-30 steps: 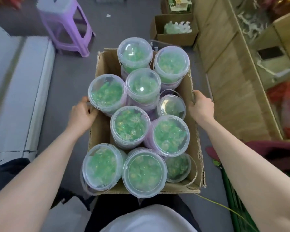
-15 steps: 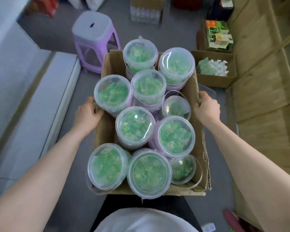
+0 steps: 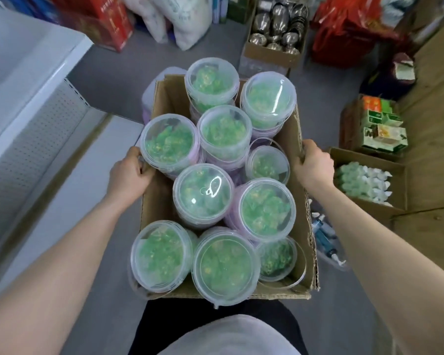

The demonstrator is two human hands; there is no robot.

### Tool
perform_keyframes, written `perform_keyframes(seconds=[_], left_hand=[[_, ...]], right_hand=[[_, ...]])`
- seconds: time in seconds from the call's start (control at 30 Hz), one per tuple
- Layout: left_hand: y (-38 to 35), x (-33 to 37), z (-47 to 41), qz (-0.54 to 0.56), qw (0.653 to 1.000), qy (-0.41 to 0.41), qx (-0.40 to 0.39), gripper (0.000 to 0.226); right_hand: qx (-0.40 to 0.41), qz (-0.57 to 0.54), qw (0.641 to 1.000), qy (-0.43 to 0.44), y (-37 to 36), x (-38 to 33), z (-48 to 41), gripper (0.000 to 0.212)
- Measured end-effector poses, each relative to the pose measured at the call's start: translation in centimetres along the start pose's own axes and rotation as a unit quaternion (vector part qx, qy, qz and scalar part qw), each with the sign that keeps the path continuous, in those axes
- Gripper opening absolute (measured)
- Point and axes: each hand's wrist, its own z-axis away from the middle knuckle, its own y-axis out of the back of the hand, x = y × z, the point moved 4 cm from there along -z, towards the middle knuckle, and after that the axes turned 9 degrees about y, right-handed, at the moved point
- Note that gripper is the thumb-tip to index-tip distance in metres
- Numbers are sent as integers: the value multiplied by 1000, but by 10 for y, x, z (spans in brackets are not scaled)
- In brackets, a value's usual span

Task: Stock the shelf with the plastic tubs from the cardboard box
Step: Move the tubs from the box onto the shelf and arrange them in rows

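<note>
Fingers (image 3: 136, 156) of the left hand (image 3: 128, 178) curl over the left rim of the cardboard box (image 3: 303, 226). Fingers (image 3: 306, 149) of the right hand (image 3: 314, 165) clamp the opposite rim. Both are grasping cardboard, nothing else. All the plastic tubs (image 3: 203, 193) sit between the two grips, in the box, none shelved yet: clear lids, green contents, apparently two layers, upper ones proud of the rim. The two tubs nearest the body, behind the fingers, overhang the near edge. Outboard of the left fingers runs a white shelf (image 3: 36, 139), outboard of the right some wooden shelving (image 3: 433, 119); can't tell which is the target. Step looks like carry-and-park, task barely begun. To do it well: hold the box level, no tilt toward the body or the overhanging pair goes first. Grips sit about mid-length, good balance, don't shift them. Floor ahead of the fingers is cluttered, with a carton of metal cups (image 3: 274, 29) and a carton of bottles (image 3: 364, 180) just off the right knuckles. Set down short of those, close to the shelf, then unload the top layer first.
</note>
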Motion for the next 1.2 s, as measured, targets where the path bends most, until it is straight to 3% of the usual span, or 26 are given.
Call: perform_keyframes(seconds=[0.47,0.73,0.97,1.2], left_hand=[[17,10,-334,14,999,29,-32,36],[7,6,-489,-32,998,44,-23,37],[-17,-22,-590,-62,995,53,-51,35],[-43,-56,-666,-76,993,6,-87,36]], right_hand=[[-21,2,1000,6,-77,-120,-311,37],[-60,-23,998,-5,-147,-166,-458,38],[-70,-29,996,-50,-211,-191,-521,34],[-62,-18,992,-112,-270,-212,-525,36]])
